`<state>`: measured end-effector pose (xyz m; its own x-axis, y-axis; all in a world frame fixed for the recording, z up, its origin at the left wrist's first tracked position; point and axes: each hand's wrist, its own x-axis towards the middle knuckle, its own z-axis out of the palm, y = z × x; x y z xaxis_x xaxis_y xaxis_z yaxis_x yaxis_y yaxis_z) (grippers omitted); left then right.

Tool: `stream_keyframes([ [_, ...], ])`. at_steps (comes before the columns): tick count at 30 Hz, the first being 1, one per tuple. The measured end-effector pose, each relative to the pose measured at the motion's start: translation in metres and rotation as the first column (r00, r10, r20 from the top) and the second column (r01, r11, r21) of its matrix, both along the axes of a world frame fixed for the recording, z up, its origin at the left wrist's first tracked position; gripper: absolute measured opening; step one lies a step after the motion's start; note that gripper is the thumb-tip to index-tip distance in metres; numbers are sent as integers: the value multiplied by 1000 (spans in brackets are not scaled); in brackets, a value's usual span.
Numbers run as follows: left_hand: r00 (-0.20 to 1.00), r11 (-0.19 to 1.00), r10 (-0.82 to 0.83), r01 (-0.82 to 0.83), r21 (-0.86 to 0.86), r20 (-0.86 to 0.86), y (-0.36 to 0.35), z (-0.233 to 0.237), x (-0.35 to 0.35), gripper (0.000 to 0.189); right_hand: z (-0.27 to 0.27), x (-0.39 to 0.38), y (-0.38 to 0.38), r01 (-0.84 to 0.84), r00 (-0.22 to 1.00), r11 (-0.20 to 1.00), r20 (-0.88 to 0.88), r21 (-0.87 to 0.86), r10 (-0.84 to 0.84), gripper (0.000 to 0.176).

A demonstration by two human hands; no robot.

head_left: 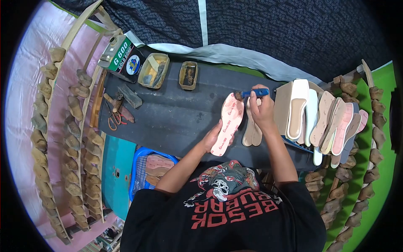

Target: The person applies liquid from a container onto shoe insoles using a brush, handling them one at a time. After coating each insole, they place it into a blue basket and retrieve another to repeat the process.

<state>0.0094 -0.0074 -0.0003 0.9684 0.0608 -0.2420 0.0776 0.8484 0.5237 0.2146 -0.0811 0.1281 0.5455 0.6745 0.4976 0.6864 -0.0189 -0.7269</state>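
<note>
My left hand [213, 136] grips a pale pink insole [230, 124] with red printed lettering by its lower left edge, holding it tilted above the dark table. In my right hand [262, 110] is a brush with a blue handle [257, 92], fingers closed around it. Its dark bristles [238, 95] touch or lie just over the top end of the insole. Behind my right wrist, a pair of tan insoles [252, 133] lies on the table, partly covered by the hand.
A G 600 can [122, 59] stands back left, beside two tubs, one cream [153, 70] and one with brown residue [188, 75]. Scissors [114, 119] and a hammer [113, 102] lie left. Stacked insoles [331, 122] crowd the right. A blue basket [138, 168] sits below; racks of shoe lasts [40, 140] flank both sides.
</note>
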Motion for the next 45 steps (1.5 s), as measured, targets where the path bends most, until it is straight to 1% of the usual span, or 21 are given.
stream_keyframes([
  [2,1000,1000,3,-3,2,25,1,-1,0,76,5,-2,-3,-5,1000,1000,-8,-30,5,18],
  [5,999,998,26,-25,-50,27,5,6,0,75,-6,2,-8,72,995,996,-64,-49,-75,19],
  [8,999,999,-13,14,-28,33,8,2,-2,75,-13,1,-7,72,997,997,27,5,-72,19],
  [11,1000,998,-17,16,55,2,6,12,-2,74,-5,-10,3,30,998,999,54,39,-32,18],
  [14,1000,998,18,-17,64,-14,1,8,-1,73,6,-14,8,-2,999,1000,41,6,2,18],
  [15,1000,998,27,-27,52,1,2,7,0,73,2,-12,9,10,1000,1000,14,13,-10,17],
  [18,997,997,69,-70,32,15,2,6,0,73,2,-6,4,37,999,999,27,23,-38,17],
  [19,996,995,88,-88,44,5,3,9,-1,73,-3,-2,0,37,998,999,-40,-13,-37,18],
  [22,995,993,97,-96,75,-16,5,8,-4,73,-3,-2,-1,53,999,999,4,-13,-53,18],
  [25,999,992,37,-37,123,4,6,-2,-4,73,3,-11,7,-2,1000,1000,12,2,2,18],
  [26,1000,990,15,-17,142,15,6,-7,-5,73,6,-15,7,-76,997,997,2,-22,76,18],
  [29,997,991,68,-70,113,28,6,-1,0,73,17,-29,4,-319,948,940,-39,-123,316,18],
  [32,974,974,224,-222,50,-39,4,9,1,68,10,-32,6,-356,930,930,63,-93,362,19],
  [33,980,979,200,-198,56,-24,6,7,-1,70,7,-29,8,-330,943,941,-55,-67,327,19],
  [35,989,986,151,-151,71,7,13,3,-5,75,12,-19,3,-186,982,975,-13,-122,186,19],
  [36,986,983,167,-166,80,5,14,6,-5,75,17,-17,3,-113,993,983,9,-147,115,19],
  [37,984,980,180,-180,88,2,14,9,-5,76,21,-17,3,-116,992,985,-68,-127,108,20],
  [40,981,975,192,-195,103,43,16,11,-4,76,19,-28,-1,-215,976,971,3,-108,216,22],
  [41,980,975,190,-196,108,65,17,11,-3,76,11,-29,-4,-274,958,947,44,-170,285,24],
  [44,953,931,304,-294,215,-13,14,9,-1,76,6,-44,-11,-350,936,926,-29,-141,350,25],
  [45,943,927,328,-313,206,-47,13,12,-1,76,7,-43,-12,-330,944,933,-54,-144,326,25],
])
